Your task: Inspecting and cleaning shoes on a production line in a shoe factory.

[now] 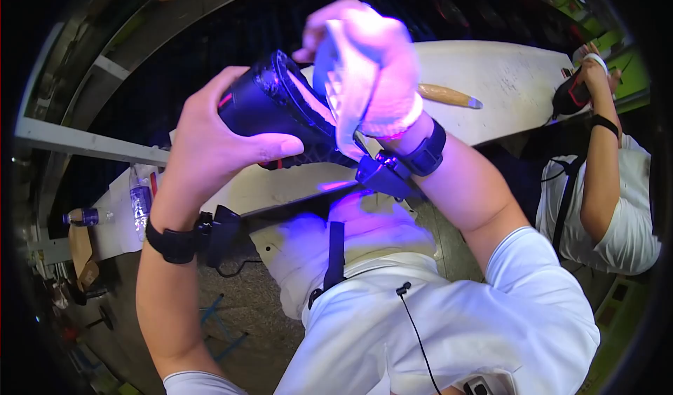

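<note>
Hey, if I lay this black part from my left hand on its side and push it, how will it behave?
The black part may well roll, since its body looks rounded. It is probably stiff: no dent shows around the gripping left hand. Its weight can't be judged by sight.

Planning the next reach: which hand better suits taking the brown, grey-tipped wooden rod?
Probably the right hand: the rod lies nearer it. The left hand holds a black, red-marked object. The pale, blurred item in the right may hinder.
</note>
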A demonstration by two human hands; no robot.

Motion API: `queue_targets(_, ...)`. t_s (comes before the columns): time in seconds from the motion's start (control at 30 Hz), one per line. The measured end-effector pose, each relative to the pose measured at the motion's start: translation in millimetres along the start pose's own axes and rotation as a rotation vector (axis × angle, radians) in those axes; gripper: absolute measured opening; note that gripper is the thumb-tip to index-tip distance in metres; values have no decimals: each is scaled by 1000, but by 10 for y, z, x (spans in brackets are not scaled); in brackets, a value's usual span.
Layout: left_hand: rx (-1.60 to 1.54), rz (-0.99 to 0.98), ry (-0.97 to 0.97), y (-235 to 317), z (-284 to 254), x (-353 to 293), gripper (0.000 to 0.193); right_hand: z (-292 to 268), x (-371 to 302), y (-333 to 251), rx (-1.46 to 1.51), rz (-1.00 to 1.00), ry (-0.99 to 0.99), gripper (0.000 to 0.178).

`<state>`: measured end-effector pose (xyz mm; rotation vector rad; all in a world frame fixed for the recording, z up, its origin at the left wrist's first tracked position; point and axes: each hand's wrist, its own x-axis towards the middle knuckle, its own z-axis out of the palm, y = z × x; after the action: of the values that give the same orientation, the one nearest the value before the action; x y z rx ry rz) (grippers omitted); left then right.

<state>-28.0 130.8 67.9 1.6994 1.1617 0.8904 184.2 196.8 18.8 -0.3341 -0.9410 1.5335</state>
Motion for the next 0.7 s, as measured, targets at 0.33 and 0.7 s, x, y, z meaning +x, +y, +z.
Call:
queue_targets(0.33,109,-195,152,217,189,-155,67,210,36,-47,-240,143,-347,34)
queue_targets(0.7,684,160,56,514,697,143,83,-122,-211,-645,-470,-19,-357,46)
